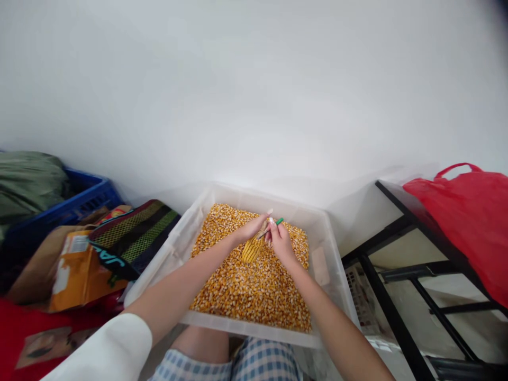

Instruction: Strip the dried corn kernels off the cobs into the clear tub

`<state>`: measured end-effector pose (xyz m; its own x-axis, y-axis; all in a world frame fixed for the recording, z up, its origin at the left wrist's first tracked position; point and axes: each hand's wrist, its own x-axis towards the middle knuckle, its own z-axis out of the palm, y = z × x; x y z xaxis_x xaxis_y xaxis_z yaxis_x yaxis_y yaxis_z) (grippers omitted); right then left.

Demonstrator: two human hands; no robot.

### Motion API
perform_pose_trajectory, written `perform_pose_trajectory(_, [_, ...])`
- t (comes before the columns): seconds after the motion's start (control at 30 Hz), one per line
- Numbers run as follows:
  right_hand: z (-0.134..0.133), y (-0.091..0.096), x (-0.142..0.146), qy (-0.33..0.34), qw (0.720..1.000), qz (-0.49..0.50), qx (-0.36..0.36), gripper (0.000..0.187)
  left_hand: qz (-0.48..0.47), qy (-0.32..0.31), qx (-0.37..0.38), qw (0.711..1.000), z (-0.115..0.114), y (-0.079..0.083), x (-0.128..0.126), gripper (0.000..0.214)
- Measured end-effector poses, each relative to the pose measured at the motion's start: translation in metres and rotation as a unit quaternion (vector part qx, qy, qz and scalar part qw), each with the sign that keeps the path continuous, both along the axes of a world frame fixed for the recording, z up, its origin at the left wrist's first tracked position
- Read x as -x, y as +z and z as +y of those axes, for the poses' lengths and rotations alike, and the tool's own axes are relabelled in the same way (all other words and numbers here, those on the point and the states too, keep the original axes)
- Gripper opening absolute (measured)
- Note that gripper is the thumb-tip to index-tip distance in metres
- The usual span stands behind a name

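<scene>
A clear plastic bin (337,264) full of loose corn kernels (254,296) stands in front of me. Above the kernels, my left hand (253,227) is closed round the upper end of an ear of corn (251,252), whose yellow rows point down toward me. My right hand (280,241) grips a thin metal-shafted tool with a green handle (280,220). The shaft slants down to the left, its end at the ear's upper part; whether it touches is too small to tell. Both hands are close together, and their fingers partly hide the ear's top.
At left are a blue crate (91,193) with a green bag, an orange package (81,275) and a striped mesh bag (135,233). A red bag (456,211) lies on a black-framed table (391,196) at right. The white wall (254,95) rises behind the bin.
</scene>
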<state>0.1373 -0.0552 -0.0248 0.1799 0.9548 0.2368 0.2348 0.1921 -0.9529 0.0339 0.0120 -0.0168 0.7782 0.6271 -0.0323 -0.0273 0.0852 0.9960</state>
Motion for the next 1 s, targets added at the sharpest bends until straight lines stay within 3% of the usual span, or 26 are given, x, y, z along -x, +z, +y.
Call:
perform_pose_trajectory(0.07, [0.002,0.003,-0.004,0.002,0.997,0.073,0.01,0.039,-0.002,0.022,-0.014,1.0,0.004,-0.001,0.001,0.067])
perform_pose_trajectory(0.2, [0.004,0.011,-0.014,0.02,0.979,0.196,0.047,0.03,0.064,0.142,-0.075,0.985,0.015,-0.002,0.008,0.066])
perform_pose_trajectory(0.33, [0.004,0.014,-0.02,0.084,0.963,0.238,0.095,0.028,0.121,0.186,-0.122,0.968,0.02,0.001,0.015,0.065])
perform_pose_trajectory(0.47, [0.003,0.014,-0.027,0.122,0.968,0.177,0.129,0.032,0.122,0.184,-0.112,0.969,0.02,0.002,0.019,0.065])
perform_pose_trajectory(0.63, [0.002,0.016,-0.031,0.132,0.982,0.058,0.126,0.034,0.038,0.126,0.07,0.989,0.019,-0.001,0.019,0.058])
perform_pose_trajectory(0.7, [0.001,0.019,-0.031,0.134,0.983,0.039,0.122,0.035,-0.008,0.101,0.102,0.99,0.018,-0.002,0.019,0.052])
perform_pose_trajectory(0.9, [-0.003,0.024,-0.031,0.151,0.983,0.008,0.103,0.037,-0.027,0.046,0.092,0.994,0.017,-0.001,0.023,0.047])
perform_pose_trajectory(1.0, [-0.004,0.023,-0.032,0.15,0.982,0.006,0.117,0.038,-0.005,0.064,0.052,0.997,0.021,-0.003,0.027,0.051])
